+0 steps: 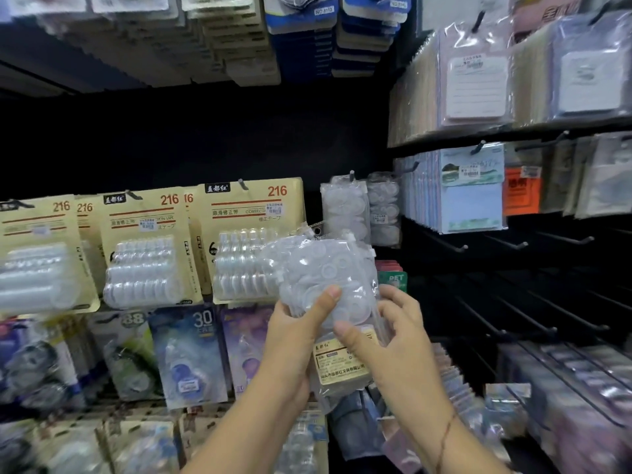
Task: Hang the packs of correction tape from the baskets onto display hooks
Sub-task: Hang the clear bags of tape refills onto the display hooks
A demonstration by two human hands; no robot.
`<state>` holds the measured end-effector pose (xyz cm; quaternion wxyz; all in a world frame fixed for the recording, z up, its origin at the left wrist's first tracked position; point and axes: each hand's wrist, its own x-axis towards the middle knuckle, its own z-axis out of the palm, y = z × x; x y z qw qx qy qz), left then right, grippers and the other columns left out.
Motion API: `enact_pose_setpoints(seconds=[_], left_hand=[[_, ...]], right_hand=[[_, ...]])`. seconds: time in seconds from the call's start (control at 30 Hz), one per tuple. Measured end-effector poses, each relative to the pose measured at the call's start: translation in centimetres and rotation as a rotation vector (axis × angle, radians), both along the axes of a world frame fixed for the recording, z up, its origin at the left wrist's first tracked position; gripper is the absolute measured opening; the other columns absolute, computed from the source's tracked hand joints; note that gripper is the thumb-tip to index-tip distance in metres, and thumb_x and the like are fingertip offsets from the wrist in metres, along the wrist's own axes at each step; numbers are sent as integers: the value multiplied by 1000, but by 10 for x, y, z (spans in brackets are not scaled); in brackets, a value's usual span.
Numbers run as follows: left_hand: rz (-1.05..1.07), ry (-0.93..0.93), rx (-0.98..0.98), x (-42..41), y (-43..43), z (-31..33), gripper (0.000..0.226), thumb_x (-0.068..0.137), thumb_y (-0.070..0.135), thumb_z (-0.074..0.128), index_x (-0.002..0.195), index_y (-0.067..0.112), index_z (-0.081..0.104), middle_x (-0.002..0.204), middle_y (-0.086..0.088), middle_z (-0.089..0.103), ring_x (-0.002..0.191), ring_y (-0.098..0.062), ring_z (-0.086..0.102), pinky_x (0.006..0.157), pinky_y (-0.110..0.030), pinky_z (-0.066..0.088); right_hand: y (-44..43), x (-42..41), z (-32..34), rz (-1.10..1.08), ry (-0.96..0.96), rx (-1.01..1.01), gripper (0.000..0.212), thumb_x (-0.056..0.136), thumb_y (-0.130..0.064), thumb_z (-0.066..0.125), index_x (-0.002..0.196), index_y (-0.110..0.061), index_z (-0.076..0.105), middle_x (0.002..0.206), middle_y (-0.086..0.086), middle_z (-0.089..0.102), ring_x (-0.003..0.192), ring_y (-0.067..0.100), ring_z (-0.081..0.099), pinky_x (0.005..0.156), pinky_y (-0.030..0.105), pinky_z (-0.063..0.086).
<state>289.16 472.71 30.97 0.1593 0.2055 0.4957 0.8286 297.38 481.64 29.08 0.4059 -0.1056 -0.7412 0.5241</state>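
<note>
- a bundle of clear correction tape packs point(321, 268) is held up before the display, its top overlapping the yellow carded packs point(239, 213).
- it is gripped from the left by the left hand point(294, 340), thumb laid across the front; the right hand point(400, 340) is curled round the lower right edge, thumb pressed on the front.
- its long axis runs upward, the top leaning slightly left, the label end lowest.
- the hook point(351, 174) bearing similar hung clear packs point(345, 210) lies above and a little right of the bundle's top, apart from it; the right hand is judged nearer.
- the hang holes are too blurred to be told.
</note>
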Motion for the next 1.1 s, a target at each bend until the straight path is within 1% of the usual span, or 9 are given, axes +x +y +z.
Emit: enact_pose_setpoints(seconds=[0.1, 0.17, 0.2, 0.27, 0.37, 0.47, 0.67, 0.77, 1.1], left_hand=[[-23, -64, -16, 5, -1, 1, 108, 35, 55, 95, 125, 10, 58, 108, -17, 74, 92, -35, 74, 66, -39, 60], [-54, -86, -71, 6, -4, 0, 123, 25, 71, 89, 127, 11, 57, 111, -16, 73, 96, -36, 73, 73, -44, 60], [-76, -92, -86, 5, -5, -2, 124, 26, 73, 87, 128, 11, 57, 113, -16, 73, 99, -36, 72, 79, -45, 60], [-106, -95, -90, 4, -8, -5, 108, 39, 62, 90, 127, 7, 61, 111, -17, 73, 98, -34, 72, 78, -41, 60], [-108, -83, -65, 0, -10, -9, 72, 58, 28, 82, 122, 2, 64, 102, -18, 75, 82, -29, 75, 63, -33, 60], [-79, -62, -51, -6, -11, -4, 57, 60, 19, 78, 115, 7, 66, 97, -16, 76, 75, -26, 75, 59, -31, 60], [-18, -28, -29, -17, -13, 8, 58, 58, 20, 78, 114, 12, 65, 94, -14, 77, 73, -25, 75, 60, -34, 62], [-23, -25, -36, -17, -10, 9, 59, 57, 19, 78, 114, 11, 65, 93, -13, 77, 71, -25, 75, 54, -32, 60], [-21, 1, -79, -18, -4, 10, 67, 56, 22, 79, 120, 9, 64, 97, -15, 76, 76, -27, 75, 58, -32, 61]], right_hand=[[-5, 4, 0, 23, 57, -21, 22, 77, -39, 74, 93, -25, 68, 123, -22, 49, 106, -15, 51, 83, 2, 41], [-6, 7, 2, 89, 130, -186, 31, 75, -42, 69, 95, -19, 64, 106, -5, 68, 92, 5, 68, 80, 26, 57], [-6, 9, 5, 122, 165, -294, 33, 75, -40, 68, 95, -14, 61, 95, 6, 72, 83, 17, 72, 72, 37, 60], [-1, 9, 10, 161, 227, -430, 35, 75, -35, 69, 94, -8, 56, 87, 12, 72, 76, 27, 73, 65, 44, 60], [12, 6, 16, 191, 258, -453, 33, 73, -33, 69, 92, -9, 58, 85, 10, 72, 76, 24, 72, 67, 41, 58], [35, 4, 27, 110, 295, -355, 23, 82, -30, 65, 95, -11, 61, 80, 2, 73, 71, 15, 71, 59, 28, 57], [82, -3, 49, -6, 251, -277, 12, 91, -29, 64, 91, -17, 66, 91, 6, 74, 88, 26, 71, 84, 47, 56], [92, -6, 54, -17, 243, -281, 11, 92, -25, 64, 90, -14, 66, 86, 6, 72, 79, 21, 70, 83, 49, 56], [106, -10, 62, -34, 230, -265, 13, 91, -26, 65, 96, -15, 66, 96, 11, 73, 91, 28, 71, 85, 46, 56]])
